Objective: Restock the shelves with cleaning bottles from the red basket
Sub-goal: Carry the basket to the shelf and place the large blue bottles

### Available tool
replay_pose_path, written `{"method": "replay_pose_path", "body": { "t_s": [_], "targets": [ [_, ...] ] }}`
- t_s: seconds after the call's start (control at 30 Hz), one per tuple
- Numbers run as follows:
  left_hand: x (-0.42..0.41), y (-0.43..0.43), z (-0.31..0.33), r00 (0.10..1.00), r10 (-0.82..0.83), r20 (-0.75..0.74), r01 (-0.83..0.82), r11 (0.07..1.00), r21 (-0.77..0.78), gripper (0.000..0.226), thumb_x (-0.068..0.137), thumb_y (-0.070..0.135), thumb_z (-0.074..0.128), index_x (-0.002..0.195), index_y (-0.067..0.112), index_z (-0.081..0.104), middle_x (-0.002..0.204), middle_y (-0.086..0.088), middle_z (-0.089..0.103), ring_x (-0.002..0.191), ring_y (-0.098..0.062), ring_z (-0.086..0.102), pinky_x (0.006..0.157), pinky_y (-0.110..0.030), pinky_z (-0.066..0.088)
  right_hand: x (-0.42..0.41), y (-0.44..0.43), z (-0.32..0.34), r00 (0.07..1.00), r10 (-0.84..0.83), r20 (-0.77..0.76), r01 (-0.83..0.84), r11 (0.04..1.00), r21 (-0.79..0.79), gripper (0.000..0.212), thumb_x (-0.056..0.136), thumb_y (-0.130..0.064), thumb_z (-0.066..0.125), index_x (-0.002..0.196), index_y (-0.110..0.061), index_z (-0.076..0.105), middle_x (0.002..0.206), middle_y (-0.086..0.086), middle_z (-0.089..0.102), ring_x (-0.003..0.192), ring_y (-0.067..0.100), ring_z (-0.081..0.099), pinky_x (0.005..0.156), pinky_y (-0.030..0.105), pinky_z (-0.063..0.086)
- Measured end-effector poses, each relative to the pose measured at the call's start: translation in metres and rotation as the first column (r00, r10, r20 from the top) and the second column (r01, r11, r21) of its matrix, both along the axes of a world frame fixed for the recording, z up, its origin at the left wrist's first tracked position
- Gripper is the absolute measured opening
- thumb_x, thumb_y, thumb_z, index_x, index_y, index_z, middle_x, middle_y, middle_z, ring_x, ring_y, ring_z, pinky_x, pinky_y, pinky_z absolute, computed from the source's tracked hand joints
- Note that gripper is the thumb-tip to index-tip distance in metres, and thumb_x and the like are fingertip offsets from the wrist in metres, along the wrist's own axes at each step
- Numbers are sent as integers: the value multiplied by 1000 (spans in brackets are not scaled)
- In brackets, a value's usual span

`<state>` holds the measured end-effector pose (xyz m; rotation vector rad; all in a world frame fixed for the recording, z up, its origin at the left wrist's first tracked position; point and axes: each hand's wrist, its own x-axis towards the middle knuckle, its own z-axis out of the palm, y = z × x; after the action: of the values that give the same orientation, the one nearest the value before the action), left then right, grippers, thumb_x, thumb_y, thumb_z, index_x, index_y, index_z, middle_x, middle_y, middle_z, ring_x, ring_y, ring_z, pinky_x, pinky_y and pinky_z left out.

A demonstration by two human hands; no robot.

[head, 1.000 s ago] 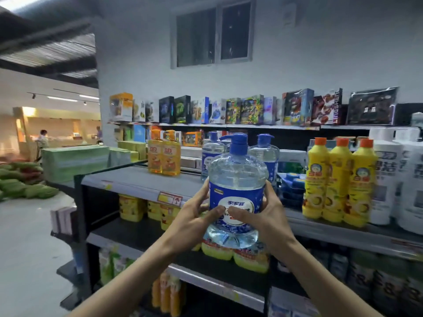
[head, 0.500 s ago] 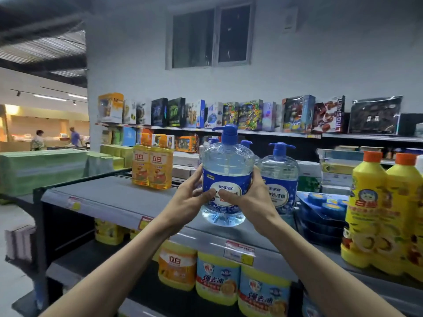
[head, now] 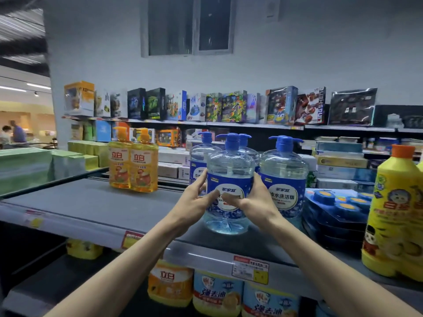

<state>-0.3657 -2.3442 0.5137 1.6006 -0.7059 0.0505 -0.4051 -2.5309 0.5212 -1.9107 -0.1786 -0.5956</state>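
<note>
A clear round bottle (head: 230, 165) with a blue pump and blue label stands upright on the grey shelf (head: 96, 204), near its front edge. My left hand (head: 194, 200) grips its left side and my right hand (head: 256, 197) grips its right side, thumbs across the label. Three bottles of the same kind (head: 285, 177) stand close behind and to the right. The red basket is out of view.
Two orange pump bottles (head: 134, 165) stand at the shelf's back left. Blue flat packs (head: 336, 202) and yellow bottles (head: 396, 213) fill the right. Bare shelf lies to the left. Jugs sit on the lower shelf (head: 219, 294). Toy boxes (head: 206, 106) line a far shelf.
Both hands have carried the blue-label bottle forward and down onto the grey shelf, in front of the matching bottles. The view has moved closer to the shelf.
</note>
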Motion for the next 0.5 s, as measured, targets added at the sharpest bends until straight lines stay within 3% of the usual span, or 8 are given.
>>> {"method": "replay_pose_path", "body": {
  "t_s": [0.13,0.23,0.3,0.4,0.5],
  "targets": [
    [-6,4,-5,997,67,33,-69,995,69,73,103,27,66,154,54,22,134,11,62,120,-3,65,104,-34,56,-15,9,-5,983,-172,-61,161,975,-150,75,75,-55,91,137,-29,56,113,-16,77,103,0,73,100,31,57],
    [-12,17,-15,995,78,55,-88,976,201,85,101,22,71,162,49,19,129,18,55,121,-3,60,111,-32,48,-42,14,-16,954,-277,-116,247,944,-218,68,87,-57,80,143,-31,50,120,-18,72,116,8,67,107,31,50],
    [-13,27,-22,998,51,34,-57,969,239,89,97,19,74,159,53,20,128,21,54,132,-9,57,117,-39,46,-63,16,-24,944,-289,-159,248,940,-234,62,94,-50,74,147,-34,46,126,-21,66,122,9,59,107,29,43],
    [-17,33,-24,999,37,21,-41,967,253,95,82,25,77,154,57,24,134,20,55,138,-5,50,121,-43,43,-76,20,-35,942,-268,-201,197,929,-315,86,91,-62,64,164,-29,34,157,-13,52,143,10,49,119,33,39],
    [-16,30,-25,1000,12,25,-18,969,246,101,71,26,73,159,51,30,141,20,59,133,-2,56,118,-41,46,-75,29,-32,938,-240,-250,137,919,-368,89,87,-70,60,164,-35,32,157,-11,53,142,12,50,120,36,40]
  ]
}}
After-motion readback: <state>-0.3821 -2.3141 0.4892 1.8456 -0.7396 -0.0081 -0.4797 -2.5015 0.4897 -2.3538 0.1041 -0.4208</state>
